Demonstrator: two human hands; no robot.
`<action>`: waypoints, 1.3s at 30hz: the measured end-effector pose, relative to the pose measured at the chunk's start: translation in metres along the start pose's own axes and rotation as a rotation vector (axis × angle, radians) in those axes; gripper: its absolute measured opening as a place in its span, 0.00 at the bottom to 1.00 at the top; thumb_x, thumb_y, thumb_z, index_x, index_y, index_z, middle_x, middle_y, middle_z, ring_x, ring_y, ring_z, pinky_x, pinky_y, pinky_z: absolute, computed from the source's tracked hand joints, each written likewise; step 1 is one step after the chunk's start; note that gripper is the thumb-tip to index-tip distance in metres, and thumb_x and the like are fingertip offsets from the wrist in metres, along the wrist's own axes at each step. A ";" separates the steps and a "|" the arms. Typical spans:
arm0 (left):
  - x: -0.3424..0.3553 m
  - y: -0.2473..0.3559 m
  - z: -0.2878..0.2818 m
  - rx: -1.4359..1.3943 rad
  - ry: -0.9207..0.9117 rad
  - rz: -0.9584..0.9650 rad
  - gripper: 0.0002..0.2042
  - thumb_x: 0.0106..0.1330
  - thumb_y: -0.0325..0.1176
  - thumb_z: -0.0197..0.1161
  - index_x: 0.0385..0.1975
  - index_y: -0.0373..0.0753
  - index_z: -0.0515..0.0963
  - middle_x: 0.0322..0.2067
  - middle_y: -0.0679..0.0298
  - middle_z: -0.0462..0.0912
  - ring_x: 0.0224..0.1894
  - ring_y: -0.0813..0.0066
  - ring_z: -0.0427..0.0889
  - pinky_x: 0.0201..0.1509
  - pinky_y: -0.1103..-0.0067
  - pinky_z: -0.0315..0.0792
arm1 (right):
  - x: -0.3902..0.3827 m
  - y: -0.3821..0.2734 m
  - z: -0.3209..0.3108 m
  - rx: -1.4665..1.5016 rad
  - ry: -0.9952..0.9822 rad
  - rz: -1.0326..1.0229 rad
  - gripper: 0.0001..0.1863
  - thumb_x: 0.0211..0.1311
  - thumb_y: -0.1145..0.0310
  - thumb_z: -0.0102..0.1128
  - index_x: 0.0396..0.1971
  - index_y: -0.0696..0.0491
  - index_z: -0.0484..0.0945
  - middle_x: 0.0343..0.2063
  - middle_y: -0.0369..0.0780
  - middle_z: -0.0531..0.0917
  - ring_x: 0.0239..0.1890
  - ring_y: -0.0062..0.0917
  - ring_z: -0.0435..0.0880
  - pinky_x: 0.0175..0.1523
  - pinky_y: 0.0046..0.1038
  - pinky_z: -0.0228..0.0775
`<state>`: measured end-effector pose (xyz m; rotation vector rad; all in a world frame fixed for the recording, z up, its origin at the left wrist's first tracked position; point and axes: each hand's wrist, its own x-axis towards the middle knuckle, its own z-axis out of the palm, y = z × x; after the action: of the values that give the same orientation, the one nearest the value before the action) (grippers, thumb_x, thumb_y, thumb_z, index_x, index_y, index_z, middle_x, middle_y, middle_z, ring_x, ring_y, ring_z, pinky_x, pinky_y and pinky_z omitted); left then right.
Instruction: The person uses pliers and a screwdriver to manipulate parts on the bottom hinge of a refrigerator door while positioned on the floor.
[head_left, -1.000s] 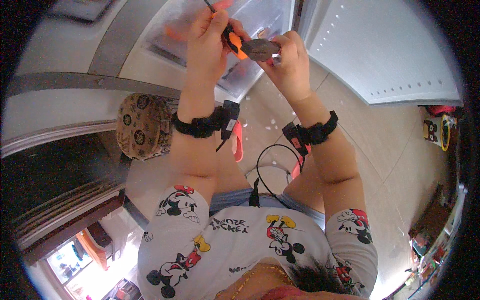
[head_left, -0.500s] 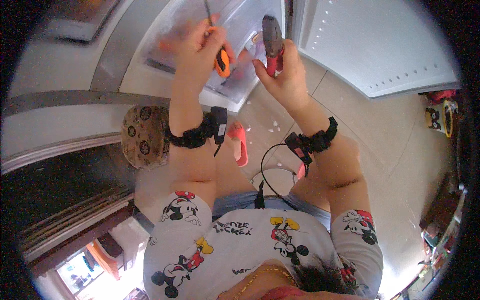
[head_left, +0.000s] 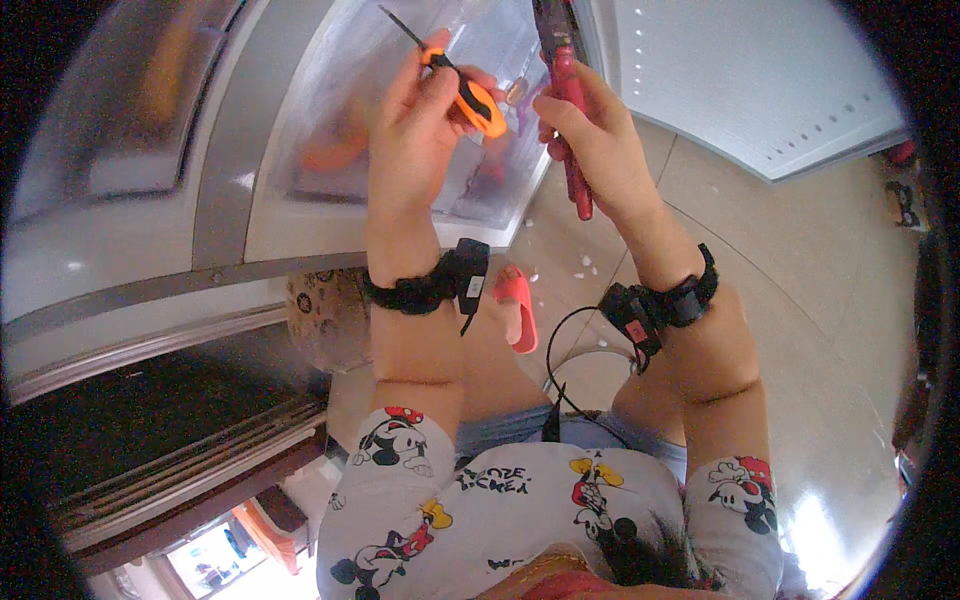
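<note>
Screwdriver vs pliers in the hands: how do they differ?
The screwdriver has a stubby orange handle; the pliers have long red handles. The screwdriver sits in the left hand with its thin shaft tilted up-left; the pliers stand nearly upright in the right hand. Both are raised before the open fridge drawer.

Bright, even daylight fills the scene, with soft glare on the glossy tiled floor [head_left: 800,330] at lower right and pale sheen across the metal cabinet front [head_left: 200,200] at left. A dark shaded band lies under the cabinet at lower left. Fisheye bending curves straight edges strongly toward the black round rim. The middle is fairly sharp, while the upper edge and the outer corners look smeared and soft
</note>
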<state>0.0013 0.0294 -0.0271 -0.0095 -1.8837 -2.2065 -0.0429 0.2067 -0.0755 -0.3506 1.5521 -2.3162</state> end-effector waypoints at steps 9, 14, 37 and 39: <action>0.053 0.010 -0.049 -0.370 0.118 0.089 0.17 0.76 0.32 0.57 0.59 0.28 0.73 0.46 0.55 0.81 0.49 0.64 0.81 0.57 0.69 0.78 | 0.008 -0.016 0.020 0.034 -0.032 0.021 0.21 0.66 0.64 0.63 0.56 0.56 0.77 0.26 0.33 0.77 0.23 0.14 0.72 0.27 0.19 0.63; 0.056 0.004 -0.051 -0.495 0.127 0.128 0.13 0.76 0.30 0.57 0.53 0.28 0.74 0.46 0.54 0.80 0.49 0.62 0.80 0.60 0.67 0.78 | 0.008 -0.009 0.029 0.076 0.028 -0.054 0.28 0.63 0.61 0.66 0.62 0.55 0.75 0.25 0.32 0.77 0.23 0.16 0.74 0.27 0.22 0.66; 0.076 0.059 -0.029 0.083 0.423 -0.037 0.12 0.75 0.35 0.56 0.54 0.42 0.76 0.31 0.64 0.78 0.31 0.74 0.73 0.29 0.79 0.61 | 0.011 0.017 0.039 0.031 0.229 0.035 0.39 0.55 0.60 0.66 0.65 0.62 0.68 0.39 0.52 0.84 0.41 0.43 0.85 0.51 0.38 0.76; 0.086 0.062 -0.032 0.055 0.448 -0.050 0.11 0.75 0.35 0.56 0.53 0.43 0.76 0.30 0.65 0.77 0.29 0.75 0.71 0.27 0.80 0.59 | 0.012 0.017 0.037 -0.010 0.244 -0.006 0.39 0.54 0.60 0.66 0.66 0.62 0.67 0.41 0.55 0.84 0.44 0.48 0.85 0.53 0.40 0.76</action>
<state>-0.0657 -0.0260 0.0410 0.5024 -1.7012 -1.9744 -0.0370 0.1645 -0.0768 -0.0761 1.6742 -2.4307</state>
